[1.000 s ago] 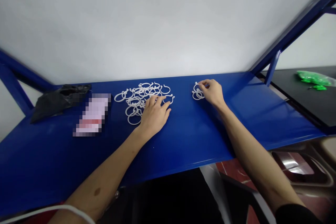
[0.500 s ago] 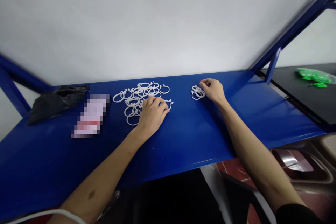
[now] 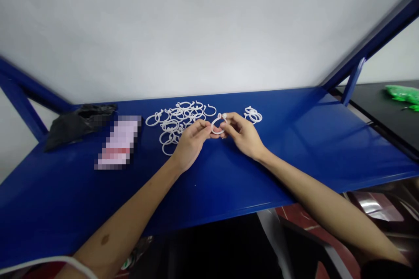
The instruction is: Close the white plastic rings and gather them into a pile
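Between my two hands, just above the blue tabletop, is a white plastic shower curtain ring (image 3: 214, 130) with its small ends pointing up. My left hand (image 3: 194, 139) pinches the ring's left side between thumb and fingers. On the opposite side, my right hand (image 3: 241, 134) grips it close to the ends. A loose heap of similar white rings (image 3: 170, 126) lies to the left, partly hidden behind my left hand. Beyond my right hand sits a smaller cluster of white rings (image 3: 254, 115).
On the left, a black plastic bag (image 3: 77, 124) lies by a blurred pinkish flat object (image 3: 121, 139). The blue table (image 3: 235, 183) backs onto a pale wall, with blue struts at both ends. A green item in clear plastic (image 3: 404, 95) rests on a black surface at right.
My left hand has lifted from the heap with a ring. My right hand has left the small cluster and come left to the same ring. The view has shifted slightly.
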A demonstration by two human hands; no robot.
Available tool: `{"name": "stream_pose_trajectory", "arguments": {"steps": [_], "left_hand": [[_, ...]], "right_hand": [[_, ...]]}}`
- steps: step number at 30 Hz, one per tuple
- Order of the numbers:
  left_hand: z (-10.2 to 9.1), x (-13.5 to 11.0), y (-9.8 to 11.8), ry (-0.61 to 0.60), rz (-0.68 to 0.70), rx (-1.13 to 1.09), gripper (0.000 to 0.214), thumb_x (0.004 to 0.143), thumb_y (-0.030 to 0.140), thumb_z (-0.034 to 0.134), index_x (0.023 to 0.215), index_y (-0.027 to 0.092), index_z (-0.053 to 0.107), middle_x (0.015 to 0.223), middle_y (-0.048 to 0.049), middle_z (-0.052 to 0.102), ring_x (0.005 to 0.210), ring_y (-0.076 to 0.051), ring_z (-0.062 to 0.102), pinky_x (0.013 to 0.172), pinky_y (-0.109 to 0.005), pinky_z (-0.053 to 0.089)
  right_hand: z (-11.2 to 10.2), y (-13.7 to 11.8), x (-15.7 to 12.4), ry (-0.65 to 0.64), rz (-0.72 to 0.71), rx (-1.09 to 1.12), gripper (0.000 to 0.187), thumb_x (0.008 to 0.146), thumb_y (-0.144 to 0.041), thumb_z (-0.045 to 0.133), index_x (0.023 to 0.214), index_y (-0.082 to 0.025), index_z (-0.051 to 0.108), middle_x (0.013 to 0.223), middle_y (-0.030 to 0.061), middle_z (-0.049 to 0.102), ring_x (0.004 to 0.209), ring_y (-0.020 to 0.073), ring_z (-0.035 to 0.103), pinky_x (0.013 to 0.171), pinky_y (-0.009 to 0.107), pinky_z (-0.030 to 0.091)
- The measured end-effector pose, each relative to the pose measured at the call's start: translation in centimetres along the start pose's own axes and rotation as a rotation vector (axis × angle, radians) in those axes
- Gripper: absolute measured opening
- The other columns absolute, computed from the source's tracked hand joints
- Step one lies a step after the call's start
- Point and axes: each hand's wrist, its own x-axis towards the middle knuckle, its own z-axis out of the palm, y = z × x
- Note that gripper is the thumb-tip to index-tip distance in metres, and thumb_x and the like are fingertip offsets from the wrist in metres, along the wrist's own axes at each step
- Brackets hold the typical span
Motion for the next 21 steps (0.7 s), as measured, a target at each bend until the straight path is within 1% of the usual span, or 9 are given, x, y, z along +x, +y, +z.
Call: {"name": "stream_pose_trajectory", "arguments": {"steps": [2, 4, 6, 9, 11, 13, 15, 18, 21], "left_hand": [[0.2, 0.0, 0.1, 0.037, 0.006, 0.03, 0.02, 0.089, 0.038, 0.066, 0.091, 0.019, 0.061, 0.089, -0.0044, 0.071, 0.087, -0.018, 0.069, 0.082, -0.034, 0.057], [0.2, -0.1, 0.1, 0.09, 0.033, 0.154, 0.022, 0.09, 0.041, 0.065, 0.098, 0.021, 0.061, 0.083, -0.0032, 0.072, 0.082, -0.018, 0.07, 0.076, -0.032, 0.057], [0.1, -0.2, 0.1, 0.121, 0.066, 0.316, 0.023, 0.092, 0.043, 0.063, 0.101, 0.021, 0.063, 0.078, -0.0027, 0.073, 0.078, -0.017, 0.07, 0.073, -0.031, 0.057], [-0.3, -0.3, 0.0, 0.13, 0.101, 0.493, 0.021, 0.093, 0.042, 0.062, 0.097, 0.022, 0.067, 0.079, -0.0037, 0.075, 0.079, -0.018, 0.072, 0.075, -0.032, 0.056], [-0.4, -0.5, 0.0, 0.155, 0.12, 0.551, 0.017, 0.091, 0.038, 0.064, 0.092, 0.022, 0.07, 0.087, -0.0042, 0.077, 0.082, -0.019, 0.073, 0.078, -0.033, 0.057], [-0.4, -0.7, 0.0, 0.2, 0.151, 0.592, 0.011, 0.09, 0.032, 0.066, 0.087, 0.023, 0.072, 0.093, -0.0035, 0.078, 0.084, -0.018, 0.073, 0.079, -0.032, 0.057], [-0.3, -0.9, 0.1, 0.228, 0.188, 0.634, 0.009, 0.089, 0.027, 0.066, 0.085, 0.023, 0.073, 0.092, -0.0023, 0.078, 0.083, -0.018, 0.073, 0.078, -0.031, 0.057], [-0.1, -1.2, 0.3, 0.223, 0.237, 0.693, 0.01, 0.089, 0.023, 0.066, 0.083, 0.024, 0.074, 0.088, -0.0015, 0.076, 0.08, -0.018, 0.073, 0.076, -0.031, 0.056], [0.0, -1.2, 0.3, 0.212, 0.262, 0.709, 0.012, 0.089, 0.022, 0.065, 0.082, 0.024, 0.074, 0.088, -0.0021, 0.075, 0.08, -0.018, 0.072, 0.077, -0.032, 0.056]], "right_hand": [[0.2, -0.3, -0.2, 0.058, -0.008, -0.002, 0.026, 0.095, -0.042, 0.061, 0.109, -0.022, 0.055, 0.075, -0.003, 0.066, 0.064, 0.0126, 0.066, 0.064, 0.027, 0.054], [0.0, -0.6, -0.4, 0.078, -0.051, -0.072, 0.024, 0.093, -0.041, 0.064, 0.104, -0.021, 0.055, 0.075, -0.0022, 0.068, 0.064, 0.0126, 0.067, 0.065, 0.027, 0.054], [-0.2, -1.0, -0.4, 0.056, -0.12, -0.175, 0.021, 0.094, -0.041, 0.064, 0.095, -0.02, 0.058, 0.079, 0.0005, 0.071, 0.067, 0.0131, 0.068, 0.066, 0.027, 0.054], [-0.4, -1.3, -0.5, -0.015, -0.206, -0.277, 0.021, 0.097, -0.037, 0.061, 0.087, -0.019, 0.063, 0.089, 0.0045, 0.075, 0.076, 0.015, 0.07, 0.068, 0.027, 0.054], [-0.5, -1.3, -0.6, -0.054, -0.236, -0.289, 0.02, 0.098, -0.034, 0.06, 0.087, -0.019, 0.064, 0.094, 0.0057, 0.076, 0.082, 0.0161, 0.072, 0.071, 0.027, 0.054], [-0.4, -1.1, -0.8, -0.085, -0.273, -0.296, 0.019, 0.099, -0.032, 0.057, 0.088, -0.018, 0.065, 0.094, 0.006, 0.076, 0.085, 0.0165, 0.072, 0.073, 0.027, 0.055], [-0.4, -1.0, -0.9, -0.105, -0.329, -0.318, 0.02, 0.101, -0.028, 0.054, 0.088, -0.018, 0.066, 0.091, 0.0056, 0.076, 0.084, 0.0157, 0.072, 0.074, 0.027, 0.054], [-0.4, -1.0, -1.1, -0.129, -0.402, -0.367, 0.022, 0.102, -0.027, 0.051, 0.089, -0.018, 0.066, 0.085, 0.0045, 0.074, 0.078, 0.0141, 0.07, 0.071, 0.025, 0.052], [-0.3, -0.9, -1.3, -0.153, -0.387, -0.409, 0.025, 0.103, -0.03, 0.048, 0.09, -0.019, 0.067, 0.085, 0.0048, 0.073, 0.076, 0.0146, 0.068, 0.07, 0.026, 0.052]]}}
